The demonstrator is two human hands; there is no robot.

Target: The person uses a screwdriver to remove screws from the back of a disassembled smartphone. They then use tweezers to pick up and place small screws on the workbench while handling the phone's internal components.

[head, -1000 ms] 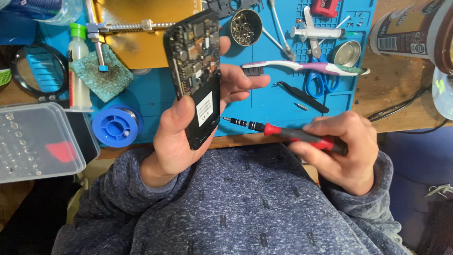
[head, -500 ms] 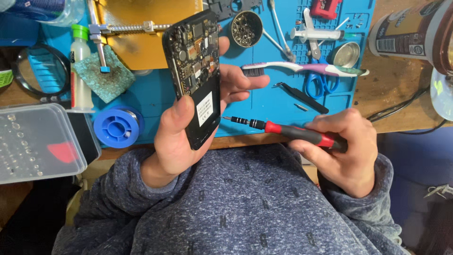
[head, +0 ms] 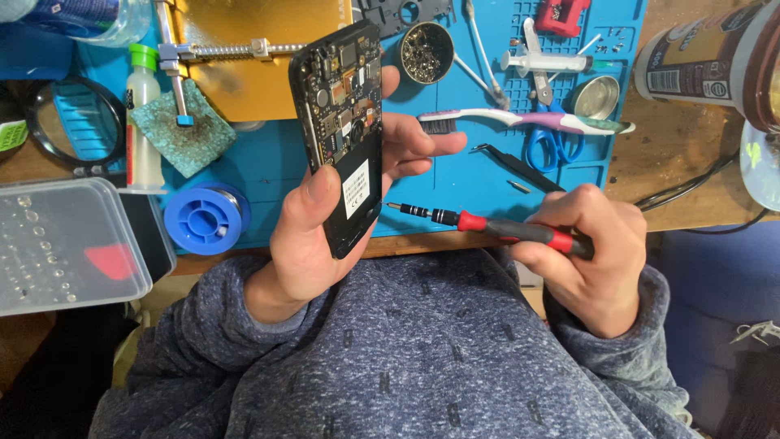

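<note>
Little moved; left hand (head: 313,236) grips phone (head: 341,134), right hand (head: 589,256) screwdriver (head: 487,225), blue mat (head: 268,167).

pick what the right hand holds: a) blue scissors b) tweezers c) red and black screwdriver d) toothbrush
c: the right hand grips a red and black screwdriver, its tip pointing at the opened phone in the left hand.

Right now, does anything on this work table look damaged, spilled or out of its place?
Nothing is spilled. The phone in the left hand has its back cover off, with circuit boards bare. The right hand holds a red and black screwdriver, tip near the phone. A few loose screws lie on the blue mat.
</note>
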